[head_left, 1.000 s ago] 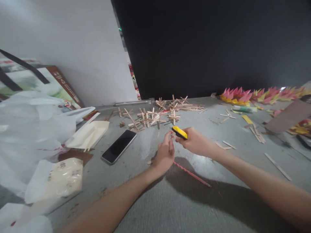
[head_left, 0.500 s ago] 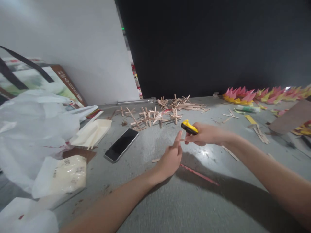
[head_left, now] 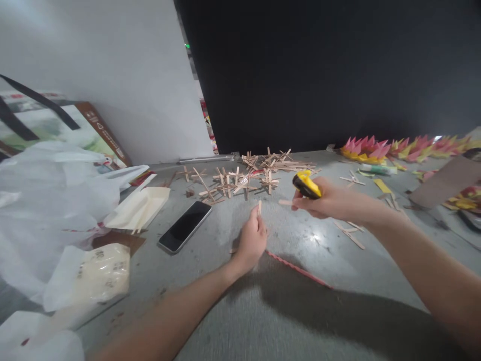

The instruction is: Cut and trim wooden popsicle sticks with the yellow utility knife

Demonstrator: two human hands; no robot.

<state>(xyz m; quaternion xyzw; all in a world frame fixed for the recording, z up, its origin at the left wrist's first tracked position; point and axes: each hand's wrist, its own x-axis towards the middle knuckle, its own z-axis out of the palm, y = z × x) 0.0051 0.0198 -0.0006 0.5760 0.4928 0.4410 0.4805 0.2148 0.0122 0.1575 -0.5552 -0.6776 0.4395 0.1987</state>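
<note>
Near zone: the worktop (head_left: 210,326) bears a wrapped package (head_left: 107,273) at the left and a twisted red strip (head_left: 298,269), which runs obliquely from beside the left hand (head_left: 251,243) toward the lower right.

Working zone: the fingers of the left hand are closed in a pinch on a short wooden piece (head_left: 259,206), its tip pointing upward. To its right and apart from it, the right hand (head_left: 323,199) is clenched around a yellow-and-black tool (head_left: 308,184); its fingers also grasp a flat wooden stick (head_left: 285,202), whose free end points toward the left hand. Loose sticks (head_left: 350,234) lie below and to the right of the right hand. A phone (head_left: 185,226) lies screen up, left of the left hand.

Middle zone: a pale tray (head_left: 138,208) holding chopsticks (head_left: 141,214) lies beside a white plastic bag (head_left: 56,195). At the right are a yellow strip (head_left: 382,186) and a glue tube (head_left: 379,170).

Far zone: crossed wooden sticks (head_left: 246,181) form a cluster before the dark panel (head_left: 319,75); pink-and-yellow paper shapes (head_left: 366,149) stand along its base at the right.
</note>
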